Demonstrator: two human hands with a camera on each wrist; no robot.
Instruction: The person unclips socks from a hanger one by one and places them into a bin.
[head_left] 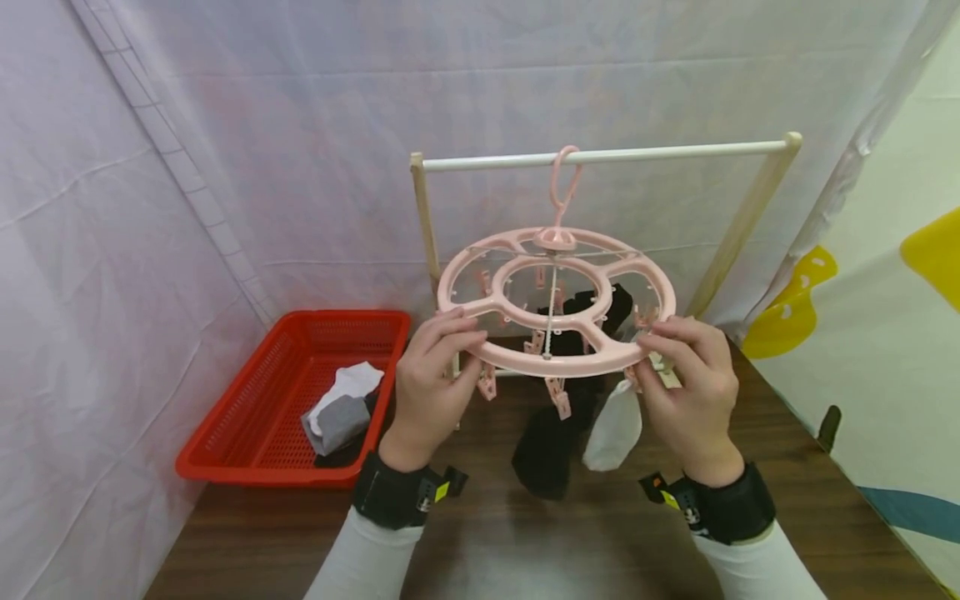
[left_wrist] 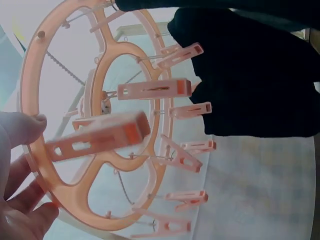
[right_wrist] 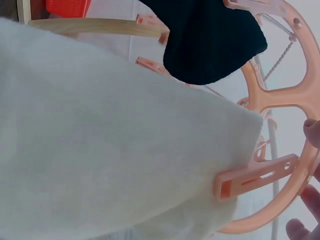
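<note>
A round pink clip hanger (head_left: pixel 551 364) hangs by its hook from the white bar of a stand, its ring tilted toward me. My left hand (head_left: pixel 438 379) grips the ring's left front edge, thumb and fingers on either side of the rim. At the right front edge my right hand (head_left: pixel 692 392) grips it the same way. Beneath the ring, a white sock (head_left: pixel 613 427) hangs from a pink clothespin (right_wrist: pixel 255 176), and black socks (head_left: pixel 543 454) hang beside and behind it. Several clothespins (left_wrist: pixel 155 89) in the left wrist view dangle with nothing in them.
A red plastic basket (head_left: pixel 247 400) stands at the left, holding a white sock (head_left: pixel 351 387), a grey sock (head_left: pixel 337 425) and something black. The stand has wooden posts (head_left: pixel 742 225) and a white bar (head_left: pixel 675 153). A brown wooden table (head_left: pixel 480 533) lies below.
</note>
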